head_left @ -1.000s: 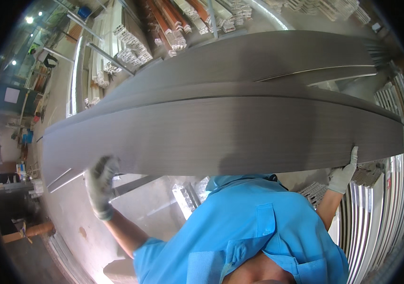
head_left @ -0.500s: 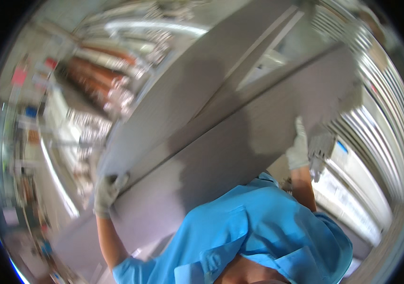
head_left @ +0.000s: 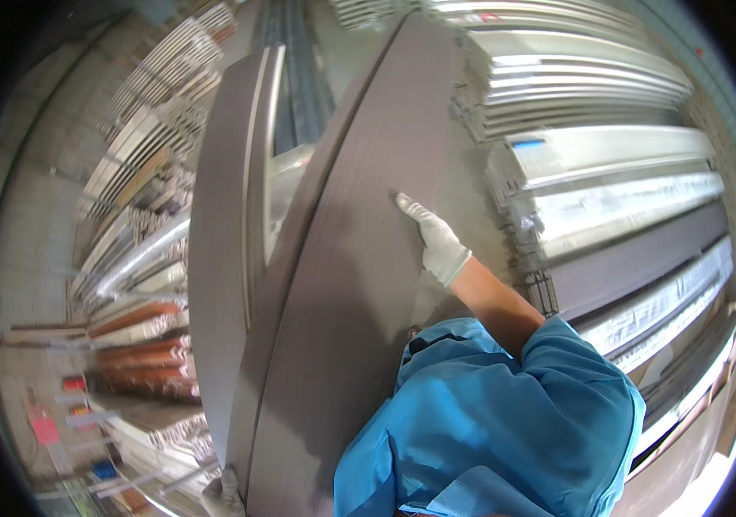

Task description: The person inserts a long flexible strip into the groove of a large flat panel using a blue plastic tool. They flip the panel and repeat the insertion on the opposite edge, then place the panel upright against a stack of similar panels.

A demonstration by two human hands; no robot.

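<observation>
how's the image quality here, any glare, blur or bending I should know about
Head view: strong fisheye bending curves the long grey-brown panel and the stacked silvery metal profiles; glare whitens those profiles and the lower right corner; the white-gloved right hand looks reasonably sharp; the rim is black.

Stacked metal profiles [head_left: 592, 155] close beside the grey panel [head_left: 359, 284].

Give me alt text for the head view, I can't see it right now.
A person in a blue shirt holds a long grey-brown panel, the gloved right hand flat on its face and the gloved left hand at its lower edge. Racks of stacked metal profiles stand on both sides.
</observation>
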